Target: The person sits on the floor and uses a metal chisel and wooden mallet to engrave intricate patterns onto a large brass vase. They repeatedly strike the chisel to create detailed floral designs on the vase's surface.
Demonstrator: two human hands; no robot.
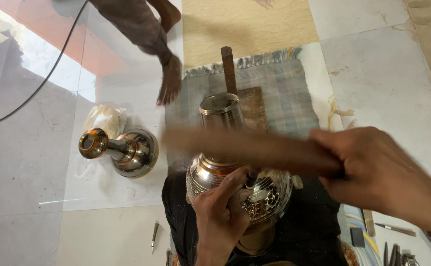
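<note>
You are looking at two metal vases: one engraved vase [240, 182] sitting at six o'clock and one plain vase [122, 148] lying at nine o'clock. You are using two hands, the left hand [220, 212] and the right hand [373, 172], with one blurred wooden stick [245, 148] crossing the centre. Two bare feet [168, 79] of another person are showing at eleven o'clock. One woven mat [279, 93] is lying at twelve o'clock.

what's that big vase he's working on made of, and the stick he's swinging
The vase looks like polished metal, silvery with coppery bands: it mirrors light, and its belly carries engraved patterning. The stick in the right hand looks like brown wood, though motion blur leaves that open. The left hand rests on the vase.
</note>
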